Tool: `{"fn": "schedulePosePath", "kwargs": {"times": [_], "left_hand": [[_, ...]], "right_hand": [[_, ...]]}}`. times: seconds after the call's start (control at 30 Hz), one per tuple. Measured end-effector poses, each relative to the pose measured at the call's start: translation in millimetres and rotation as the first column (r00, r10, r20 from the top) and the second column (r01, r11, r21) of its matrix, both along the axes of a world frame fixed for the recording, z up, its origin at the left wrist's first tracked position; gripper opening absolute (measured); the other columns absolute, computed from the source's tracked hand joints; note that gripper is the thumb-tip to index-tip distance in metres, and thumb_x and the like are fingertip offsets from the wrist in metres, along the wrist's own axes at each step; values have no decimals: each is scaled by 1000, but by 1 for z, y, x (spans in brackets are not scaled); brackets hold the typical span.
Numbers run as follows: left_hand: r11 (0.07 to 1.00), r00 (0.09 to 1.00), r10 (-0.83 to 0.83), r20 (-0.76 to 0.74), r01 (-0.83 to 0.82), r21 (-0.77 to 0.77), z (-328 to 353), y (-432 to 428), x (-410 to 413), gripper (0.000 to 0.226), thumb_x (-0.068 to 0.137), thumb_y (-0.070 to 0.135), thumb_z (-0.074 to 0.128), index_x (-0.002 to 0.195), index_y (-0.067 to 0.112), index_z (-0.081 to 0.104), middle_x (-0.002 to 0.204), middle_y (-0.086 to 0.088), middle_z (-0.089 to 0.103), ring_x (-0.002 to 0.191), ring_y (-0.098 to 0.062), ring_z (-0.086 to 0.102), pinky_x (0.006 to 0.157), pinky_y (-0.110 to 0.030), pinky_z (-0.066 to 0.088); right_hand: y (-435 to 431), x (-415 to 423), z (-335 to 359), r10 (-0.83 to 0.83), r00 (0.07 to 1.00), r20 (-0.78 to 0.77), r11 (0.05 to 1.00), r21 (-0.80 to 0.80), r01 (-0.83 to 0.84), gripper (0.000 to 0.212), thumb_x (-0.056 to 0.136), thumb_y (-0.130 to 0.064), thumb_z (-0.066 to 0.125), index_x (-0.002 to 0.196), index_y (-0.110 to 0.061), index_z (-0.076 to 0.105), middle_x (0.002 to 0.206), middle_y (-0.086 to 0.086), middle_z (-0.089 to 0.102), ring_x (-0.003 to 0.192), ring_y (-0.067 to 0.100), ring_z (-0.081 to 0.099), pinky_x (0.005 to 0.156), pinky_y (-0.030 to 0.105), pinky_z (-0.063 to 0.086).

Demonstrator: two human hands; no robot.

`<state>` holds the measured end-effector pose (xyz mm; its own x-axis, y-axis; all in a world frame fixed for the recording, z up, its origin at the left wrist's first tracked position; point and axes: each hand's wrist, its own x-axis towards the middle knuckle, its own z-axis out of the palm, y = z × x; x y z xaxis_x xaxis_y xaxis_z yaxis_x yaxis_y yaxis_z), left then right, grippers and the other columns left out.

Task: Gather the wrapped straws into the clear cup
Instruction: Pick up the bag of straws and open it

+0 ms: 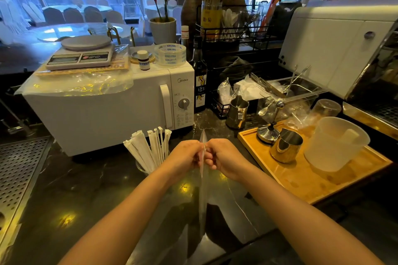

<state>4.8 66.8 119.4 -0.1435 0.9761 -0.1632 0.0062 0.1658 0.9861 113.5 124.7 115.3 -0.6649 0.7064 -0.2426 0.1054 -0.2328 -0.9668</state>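
Several white paper-wrapped straws [148,148] stand fanned out in a clear cup [141,168] on the dark counter, in front of the microwave. The cup is mostly hidden behind my left forearm. Just right of the cup, my left hand [185,155] and my right hand [224,157] meet, both pinching a clear plastic bag [203,189]. The bag hangs flat and edge-on between them, down toward the counter's front edge. I see no straws inside the bag.
A white microwave [107,101] with a scale and a tape roll on top stands behind the cup. A wooden tray [318,180] at the right holds a steel jug and a plastic pitcher. A perforated metal drain [17,170] lies at the left.
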Motion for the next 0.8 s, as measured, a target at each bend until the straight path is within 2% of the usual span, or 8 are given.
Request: {"fn": "schedulePosePath", "kwargs": {"times": [0.1,0.23,0.3,0.4,0.47,0.57,0.7,0.8], "left_hand": [[999,997,-39,-67,40,13,1,-2,2,38,93,16,37,60,16,55,51,5,61,53,-4,59,61,-17,50],[994,990,-97,-106,102,45,1,-4,3,38,94,19,36,64,16,58,55,3,64,55,-6,63,61,-16,52],[993,988,-91,-123,99,61,1,-5,4,38,94,19,36,63,16,59,55,3,64,56,-7,64,62,-17,52],[997,992,-12,-128,22,80,4,-6,6,37,94,14,37,62,15,56,47,6,62,48,1,60,52,-9,48],[996,991,43,-131,-31,88,4,-5,8,36,92,13,38,61,14,55,52,6,59,45,5,57,47,-6,45],[995,992,76,-98,-69,75,2,-6,10,34,91,13,38,62,13,56,61,0,56,48,3,56,50,-11,48],[990,990,127,-64,-123,62,-1,-8,7,34,90,11,38,59,11,51,67,-5,52,64,-14,52,63,-25,46],[989,985,147,-91,-144,46,-1,-10,5,37,91,12,39,56,12,52,63,-3,53,59,-9,53,59,-20,47]], "right_hand": [[-2,4,4,15,997,69,999,29,-17,37,91,-13,33,55,-13,42,47,0,41,38,8,39,37,17,32],[-6,4,5,22,980,198,995,87,-40,33,95,-27,34,72,-11,50,52,2,41,38,7,40,35,15,32],[-7,4,5,1,983,185,995,103,-20,35,96,-30,34,69,-13,49,52,1,40,37,7,38,34,15,30],[-8,4,4,-22,992,120,994,110,9,40,96,-27,35,58,-18,43,51,-1,38,39,6,35,35,14,28],[-9,3,4,-24,998,54,998,59,21,37,95,-22,35,58,-17,42,52,0,35,38,5,32,34,14,26],[-10,0,1,-46,999,6,999,22,46,34,93,-16,36,60,-17,42,53,0,33,37,4,29,33,13,25],[-11,1,-2,-99,993,-59,993,-63,96,35,93,-13,35,60,-14,45,48,-3,37,34,3,31,31,12,24],[-12,1,-4,-81,996,-47,996,-51,79,35,94,-16,36,61,-13,47,49,-2,39,35,4,33,33,13,23]]}}
